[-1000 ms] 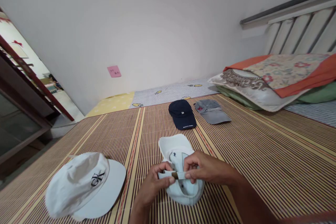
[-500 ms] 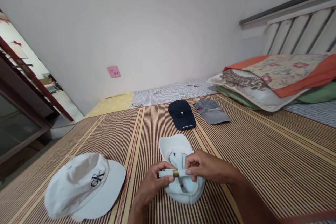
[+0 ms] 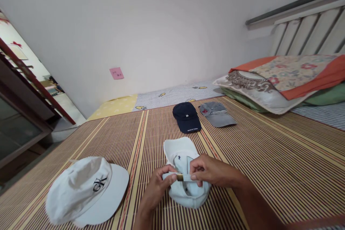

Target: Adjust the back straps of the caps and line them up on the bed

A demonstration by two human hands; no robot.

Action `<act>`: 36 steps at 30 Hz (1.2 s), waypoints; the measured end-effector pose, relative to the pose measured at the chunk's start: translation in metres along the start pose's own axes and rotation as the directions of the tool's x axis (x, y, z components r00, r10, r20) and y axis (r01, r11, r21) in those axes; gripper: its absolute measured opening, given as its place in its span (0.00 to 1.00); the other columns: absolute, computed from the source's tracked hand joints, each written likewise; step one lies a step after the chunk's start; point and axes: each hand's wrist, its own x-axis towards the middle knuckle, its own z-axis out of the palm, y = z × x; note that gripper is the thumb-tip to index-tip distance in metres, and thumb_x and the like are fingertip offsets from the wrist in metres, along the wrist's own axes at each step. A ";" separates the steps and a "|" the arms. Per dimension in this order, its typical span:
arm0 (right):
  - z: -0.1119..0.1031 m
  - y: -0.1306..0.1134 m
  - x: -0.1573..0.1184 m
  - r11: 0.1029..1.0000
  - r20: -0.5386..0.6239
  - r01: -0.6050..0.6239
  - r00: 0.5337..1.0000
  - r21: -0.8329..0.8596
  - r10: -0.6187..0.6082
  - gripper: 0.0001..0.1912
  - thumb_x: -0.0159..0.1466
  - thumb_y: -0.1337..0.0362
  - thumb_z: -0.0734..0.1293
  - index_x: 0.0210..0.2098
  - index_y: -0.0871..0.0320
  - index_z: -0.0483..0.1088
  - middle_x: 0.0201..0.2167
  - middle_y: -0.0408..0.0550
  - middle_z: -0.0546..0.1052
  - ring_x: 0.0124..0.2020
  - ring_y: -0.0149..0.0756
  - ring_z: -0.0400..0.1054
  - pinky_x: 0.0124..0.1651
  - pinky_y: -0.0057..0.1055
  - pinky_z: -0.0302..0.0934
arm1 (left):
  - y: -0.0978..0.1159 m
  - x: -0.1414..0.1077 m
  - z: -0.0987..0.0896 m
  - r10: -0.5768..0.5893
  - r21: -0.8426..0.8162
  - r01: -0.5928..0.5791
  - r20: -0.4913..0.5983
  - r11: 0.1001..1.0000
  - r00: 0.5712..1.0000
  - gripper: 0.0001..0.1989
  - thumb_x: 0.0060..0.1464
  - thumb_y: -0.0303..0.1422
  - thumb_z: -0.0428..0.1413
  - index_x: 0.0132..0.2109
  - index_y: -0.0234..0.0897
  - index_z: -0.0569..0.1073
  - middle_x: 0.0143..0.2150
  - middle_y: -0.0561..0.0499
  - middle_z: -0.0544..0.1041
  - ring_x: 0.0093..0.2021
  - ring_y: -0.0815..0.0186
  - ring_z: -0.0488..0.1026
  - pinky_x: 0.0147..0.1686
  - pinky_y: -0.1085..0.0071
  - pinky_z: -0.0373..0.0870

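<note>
A pale blue cap (image 3: 181, 153) lies on the striped bamboo mat (image 3: 269, 158) right in front of me, brim pointing away. Its back strap with a brass buckle (image 3: 180, 177) is stretched between my hands. My left hand (image 3: 157, 187) pinches the strap left of the buckle. My right hand (image 3: 212, 171) pinches the strap on the buckle's right side. Both hands rest over the cap's rear opening.
A white cap with a black logo (image 3: 86, 188) lies at the near left. A navy cap (image 3: 186, 116) and a grey cap (image 3: 217, 114) sit farther back. Stacked pillows (image 3: 280, 82) lie at the right by a headboard. A wall with a pink note (image 3: 116, 73) stands behind.
My hands lifted the strap slightly and my left fingers moved closer to the buckle. The cap shifted a little. The other caps stayed put.
</note>
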 end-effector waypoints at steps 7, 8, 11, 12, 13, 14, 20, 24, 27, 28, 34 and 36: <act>0.000 0.003 0.001 1.000 -0.022 0.006 1.000 -0.010 -0.006 0.07 0.59 0.64 0.68 0.28 0.59 0.76 0.21 0.41 0.77 0.22 0.28 0.61 0.27 0.26 0.50 | -0.003 0.000 -0.002 -0.006 0.041 0.005 0.012 0.999 1.000 0.21 0.54 0.52 0.62 0.33 0.37 0.73 0.26 0.58 0.61 0.29 0.69 0.54 0.31 0.70 0.49; 0.000 0.003 0.001 1.000 -0.026 0.010 1.000 -0.012 -0.010 0.07 0.59 0.63 0.68 0.28 0.59 0.76 0.22 0.41 0.77 0.22 0.28 0.61 0.27 0.27 0.50 | -0.003 0.000 -0.002 -0.004 0.044 0.003 0.013 0.999 1.000 0.21 0.55 0.52 0.61 0.33 0.37 0.72 0.26 0.58 0.61 0.29 0.69 0.53 0.31 0.70 0.49; -0.001 0.003 0.002 1.000 -0.027 0.012 1.000 -0.013 -0.012 0.07 0.59 0.63 0.68 0.28 0.59 0.76 0.22 0.41 0.77 0.22 0.28 0.61 0.27 0.27 0.50 | -0.003 0.002 -0.002 0.007 0.054 -0.008 0.014 0.998 1.000 0.21 0.55 0.52 0.61 0.33 0.37 0.72 0.26 0.58 0.60 0.29 0.69 0.53 0.31 0.70 0.49; -0.001 0.003 0.002 1.000 -0.027 0.010 1.000 -0.012 -0.011 0.07 0.59 0.63 0.68 0.28 0.59 0.76 0.22 0.41 0.77 0.22 0.28 0.61 0.27 0.27 0.50 | -0.003 0.002 -0.002 0.007 0.059 -0.008 0.012 0.998 1.000 0.21 0.55 0.52 0.61 0.33 0.37 0.72 0.26 0.58 0.60 0.29 0.69 0.53 0.31 0.70 0.49; -0.001 0.002 0.001 1.000 -0.026 0.009 1.000 -0.012 -0.009 0.07 0.59 0.63 0.68 0.28 0.59 0.76 0.21 0.41 0.77 0.22 0.28 0.61 0.27 0.27 0.50 | -0.003 0.002 -0.002 0.008 0.063 -0.008 0.008 0.998 1.000 0.22 0.56 0.52 0.60 0.33 0.37 0.72 0.26 0.58 0.61 0.29 0.69 0.53 0.31 0.70 0.49; -0.001 0.002 0.001 1.000 -0.027 0.006 1.000 -0.012 -0.006 0.07 0.59 0.63 0.68 0.28 0.59 0.76 0.21 0.41 0.77 0.22 0.28 0.61 0.27 0.27 0.50 | -0.003 0.003 -0.002 0.010 0.062 -0.011 0.008 0.998 1.000 0.22 0.56 0.53 0.60 0.32 0.36 0.72 0.26 0.57 0.61 0.29 0.69 0.53 0.31 0.70 0.49; -0.002 0.001 -0.002 1.000 -0.055 -0.012 0.998 -0.021 0.010 0.07 0.60 0.64 0.68 0.28 0.59 0.76 0.22 0.41 0.77 0.23 0.28 0.62 0.27 0.26 0.51 | 0.001 -0.001 -0.005 -0.043 -0.021 0.044 0.070 0.999 0.997 0.21 0.51 0.49 0.66 0.41 0.35 0.78 0.30 0.56 0.68 0.30 0.69 0.60 0.32 0.71 0.55; -0.004 0.005 -0.002 0.999 -0.069 -0.019 0.998 -0.036 0.016 0.07 0.60 0.64 0.68 0.28 0.59 0.76 0.22 0.42 0.78 0.23 0.28 0.62 0.27 0.27 0.50 | 0.003 -0.002 -0.006 -0.039 -0.040 0.042 0.058 0.998 0.998 0.20 0.51 0.47 0.67 0.43 0.36 0.81 0.33 0.53 0.72 0.32 0.68 0.63 0.34 0.71 0.57; -0.003 0.007 -0.001 0.999 -0.068 -0.019 0.998 -0.033 0.017 0.07 0.60 0.65 0.68 0.28 0.60 0.77 0.23 0.42 0.78 0.24 0.29 0.64 0.28 0.26 0.52 | 0.001 -0.001 -0.005 -0.007 -0.010 0.007 0.025 1.000 1.000 0.19 0.52 0.47 0.66 0.41 0.35 0.82 0.32 0.52 0.72 0.32 0.68 0.63 0.34 0.71 0.57; -0.002 0.007 -0.001 0.999 -0.065 -0.019 0.998 -0.029 0.017 0.07 0.60 0.65 0.68 0.29 0.60 0.77 0.23 0.43 0.79 0.24 0.29 0.65 0.28 0.26 0.53 | 0.000 0.000 -0.005 -0.004 -0.007 0.004 0.017 1.000 1.000 0.19 0.52 0.48 0.66 0.40 0.35 0.82 0.31 0.53 0.72 0.32 0.68 0.62 0.33 0.71 0.57; 0.010 -0.003 0.005 0.999 -0.094 -0.039 0.995 -0.005 0.038 0.15 0.56 0.65 0.72 0.43 0.59 0.79 0.25 0.40 0.76 0.28 0.32 0.68 0.31 0.27 0.57 | -0.001 0.000 -0.003 0.020 -0.009 -0.019 0.055 1.000 0.998 0.20 0.53 0.49 0.65 0.38 0.35 0.78 0.29 0.55 0.68 0.31 0.69 0.59 0.32 0.71 0.54; 0.015 -0.006 0.007 0.997 -0.112 -0.044 0.993 -0.061 0.037 0.17 0.54 0.65 0.74 0.43 0.57 0.79 0.27 0.40 0.75 0.29 0.32 0.68 0.31 0.27 0.56 | -0.001 0.001 -0.002 0.024 -0.022 -0.022 0.070 1.000 0.997 0.19 0.54 0.49 0.64 0.38 0.35 0.77 0.28 0.56 0.67 0.30 0.69 0.58 0.32 0.71 0.52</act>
